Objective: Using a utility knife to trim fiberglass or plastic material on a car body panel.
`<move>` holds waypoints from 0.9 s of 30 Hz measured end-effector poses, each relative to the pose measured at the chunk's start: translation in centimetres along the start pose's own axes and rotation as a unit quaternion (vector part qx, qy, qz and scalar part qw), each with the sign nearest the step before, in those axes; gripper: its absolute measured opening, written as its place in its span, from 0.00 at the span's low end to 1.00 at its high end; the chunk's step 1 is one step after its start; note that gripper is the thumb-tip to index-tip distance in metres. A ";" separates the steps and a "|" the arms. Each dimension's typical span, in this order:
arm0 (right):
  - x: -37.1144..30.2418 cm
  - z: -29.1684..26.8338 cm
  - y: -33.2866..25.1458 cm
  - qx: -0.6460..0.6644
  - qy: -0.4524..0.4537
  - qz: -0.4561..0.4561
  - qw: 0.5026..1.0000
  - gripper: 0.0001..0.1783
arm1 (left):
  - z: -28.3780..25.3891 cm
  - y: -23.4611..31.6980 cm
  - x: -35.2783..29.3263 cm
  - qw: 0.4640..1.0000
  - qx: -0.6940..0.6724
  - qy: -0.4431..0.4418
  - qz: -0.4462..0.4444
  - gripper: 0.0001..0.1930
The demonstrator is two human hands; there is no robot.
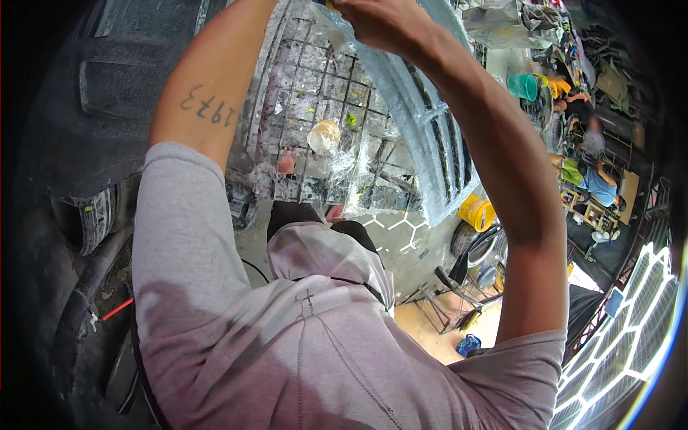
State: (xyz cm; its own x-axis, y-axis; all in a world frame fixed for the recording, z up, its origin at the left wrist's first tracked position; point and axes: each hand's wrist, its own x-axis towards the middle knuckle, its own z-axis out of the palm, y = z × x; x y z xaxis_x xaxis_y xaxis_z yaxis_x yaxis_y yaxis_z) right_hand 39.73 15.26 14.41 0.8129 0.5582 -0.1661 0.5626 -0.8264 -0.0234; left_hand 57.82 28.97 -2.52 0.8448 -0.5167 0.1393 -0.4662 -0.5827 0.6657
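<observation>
Right hand [378, 23] was up by the pale blue-grey, curved, slotted panel [405, 107], its grip unclear; left hand was out of view! Panel work, seemingly; steadiness was needed next.

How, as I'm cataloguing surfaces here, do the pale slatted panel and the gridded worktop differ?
The panel is pale bluish-grey; the worktop is darker and mottled. The panel has long slats with dark gaps; the worktop shows crossing bars forming squares. The panel looks narrower than the worktop. Both reach the picture's top edge.
</observation>
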 end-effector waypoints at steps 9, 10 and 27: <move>-2.2 1.7 -1.4 -0.144 -0.086 0.060 0.984 0.28 | -1.8 0.7 -1.5 0.997 -0.063 0.004 -0.036 0.06; -2.7 1.9 -1.3 -0.119 -0.060 0.049 0.990 0.33 | -1.6 1.2 -1.7 0.996 -0.084 0.006 -0.043 0.06; 1.5 -0.8 -2.4 0.034 -0.001 0.131 0.991 0.13 | 0.2 3.2 -11.9 0.836 -0.461 0.242 -0.170 0.17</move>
State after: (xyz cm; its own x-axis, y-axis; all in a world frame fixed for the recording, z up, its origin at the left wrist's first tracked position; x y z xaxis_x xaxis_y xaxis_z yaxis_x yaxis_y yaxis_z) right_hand 39.68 18.09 14.99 0.9295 0.3240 -0.1763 0.3212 -0.9459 -0.0452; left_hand 46.22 33.06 -2.21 0.9989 0.0254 -0.0404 0.0344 0.2037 0.9784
